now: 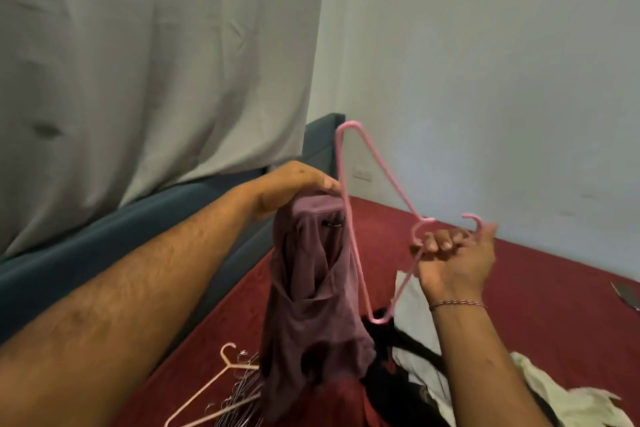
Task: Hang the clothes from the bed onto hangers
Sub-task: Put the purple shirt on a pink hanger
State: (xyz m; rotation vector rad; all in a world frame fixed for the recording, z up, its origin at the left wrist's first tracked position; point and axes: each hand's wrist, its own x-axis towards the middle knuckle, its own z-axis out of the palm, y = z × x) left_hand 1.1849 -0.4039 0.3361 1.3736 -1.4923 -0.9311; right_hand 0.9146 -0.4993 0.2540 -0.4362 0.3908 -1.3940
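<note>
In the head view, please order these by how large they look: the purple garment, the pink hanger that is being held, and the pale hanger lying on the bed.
1. purple garment
2. pink hanger
3. pale hanger, partly cut off by the frame edge, so its full size is unsure

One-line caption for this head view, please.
Over a red bed, the left hand holds a mauve garment up while the right hand grips a pink hanger beside it.

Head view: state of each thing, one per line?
Left hand: holds the purple garment's top.
Purple garment: hangs bunched, not yet on the hanger.
Pink hanger: tilted, in the air.
Right hand: grips the hanger near the hook.
Spare hangers: piled on the bed.
Bed: red cover, clothes lying on it.
</note>
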